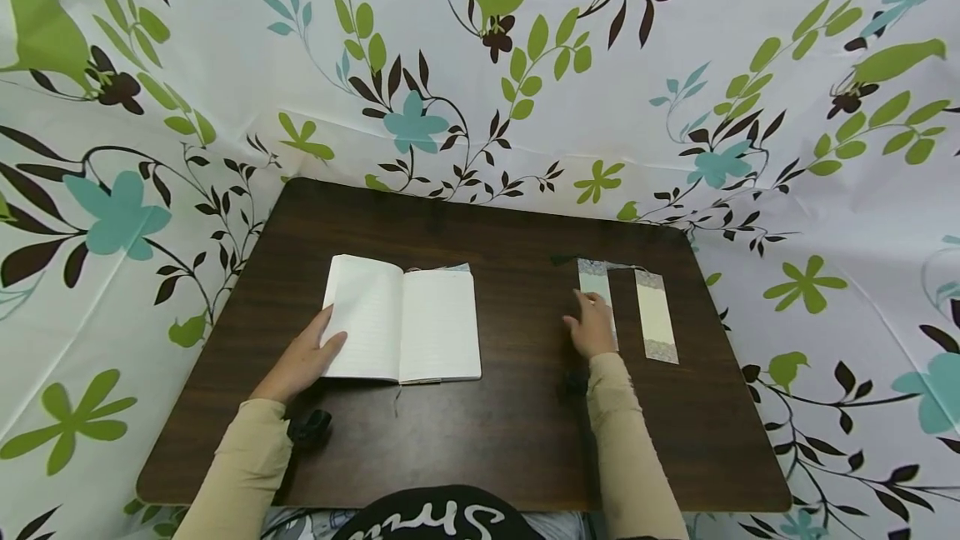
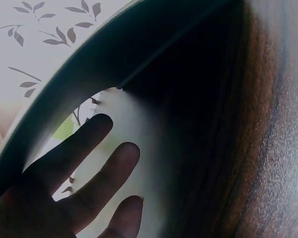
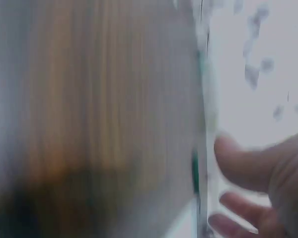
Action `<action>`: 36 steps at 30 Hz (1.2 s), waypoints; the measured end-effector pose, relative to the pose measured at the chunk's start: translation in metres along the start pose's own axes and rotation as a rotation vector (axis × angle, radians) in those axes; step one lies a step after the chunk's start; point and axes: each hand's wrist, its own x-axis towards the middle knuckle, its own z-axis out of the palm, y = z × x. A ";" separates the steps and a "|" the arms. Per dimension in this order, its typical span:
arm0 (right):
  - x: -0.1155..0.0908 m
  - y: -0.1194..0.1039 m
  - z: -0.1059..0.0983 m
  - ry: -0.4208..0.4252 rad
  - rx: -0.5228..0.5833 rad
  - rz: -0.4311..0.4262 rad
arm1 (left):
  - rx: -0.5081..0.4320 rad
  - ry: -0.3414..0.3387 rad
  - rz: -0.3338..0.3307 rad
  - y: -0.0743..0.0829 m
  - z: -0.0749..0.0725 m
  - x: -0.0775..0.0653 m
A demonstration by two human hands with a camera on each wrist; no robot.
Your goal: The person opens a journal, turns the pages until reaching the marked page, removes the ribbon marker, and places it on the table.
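An open notebook point(image 1: 438, 323) with lined white pages lies on the left half of the table. My left hand point(image 1: 300, 361) holds its left edge, thumb over the page and the other fingers beneath the cover. In the left wrist view those fingers point(image 2: 97, 181) reach under the raised cover point(image 2: 54, 94). My right hand point(image 1: 592, 327) hovers over or touches a pale blue bookmark point(image 1: 595, 273), partly covering it; contact cannot be told. The right wrist view is blurred and shows the thumb point(image 3: 243, 161) apart from the fingers. Beside it lies a cream bookmark point(image 1: 655, 315) with patterned ends.
The dark wooden table point(image 1: 525, 432) meets a white cloth point(image 1: 465, 40) printed with leaves and birds. A bluish slip point(image 1: 460, 267) sticks out at the notebook's top right. A dark tassel point(image 1: 564, 259) lies by the blue bookmark. A thin ribbon point(image 1: 397, 402) hangs below the notebook.
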 end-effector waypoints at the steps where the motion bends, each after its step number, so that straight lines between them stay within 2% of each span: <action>1: -0.003 -0.013 0.008 -0.026 0.020 -0.078 | 0.001 0.001 -0.002 0.000 0.000 0.000; 2: -0.006 -0.027 0.016 -0.061 0.042 -0.166 | 0.002 0.001 -0.003 0.000 -0.001 0.001; 5: -0.017 -0.063 0.044 -0.240 0.074 -0.382 | 0.006 -0.001 0.001 -0.001 -0.001 0.002; 7: -0.023 -0.085 0.059 -0.344 0.065 -0.459 | 0.006 -0.003 0.006 -0.001 -0.001 0.003; 9: -0.026 -0.100 0.071 -0.400 -0.012 -0.506 | 0.005 -0.003 0.012 -0.001 -0.001 0.002; 11: -0.027 -0.108 0.080 -0.392 -0.101 -0.528 | 0.000 -0.003 0.017 0.000 0.000 0.001; 14: -0.026 -0.113 0.088 -0.318 -0.237 -0.552 | -0.001 -0.003 0.023 0.001 0.000 0.000; 17: -0.027 -0.115 0.092 -0.237 -0.264 -0.551 | -0.002 0.001 0.023 0.000 0.000 -0.002; 21: -0.031 -0.121 0.099 -0.101 -0.183 -0.521 | 0.005 0.003 0.020 0.000 -0.002 -0.002; 24: -0.035 -0.133 0.103 -0.059 0.013 -0.490 | 0.010 -0.002 0.024 0.001 -0.002 -0.001; 26: -0.038 -0.145 0.104 -0.121 0.217 -0.496 | 0.005 -0.002 0.028 0.001 -0.002 0.000; 27: -0.041 -0.151 0.104 -0.178 0.299 -0.503 | -0.002 -0.001 0.031 0.002 -0.002 0.000; 29: -0.045 -0.165 0.104 -0.304 0.406 -0.541 | -0.018 0.003 0.037 0.002 -0.002 -0.001; 30: -0.048 -0.171 0.105 -0.371 0.419 -0.563 | -0.031 0.006 0.040 0.003 -0.002 -0.001; 33: -0.055 -0.186 0.111 -0.480 0.273 -0.672 | -0.076 0.016 0.060 0.004 -0.002 -0.002; 36: -0.061 -0.195 0.117 -0.513 0.111 -0.743 | -0.103 0.021 0.086 0.006 -0.002 -0.003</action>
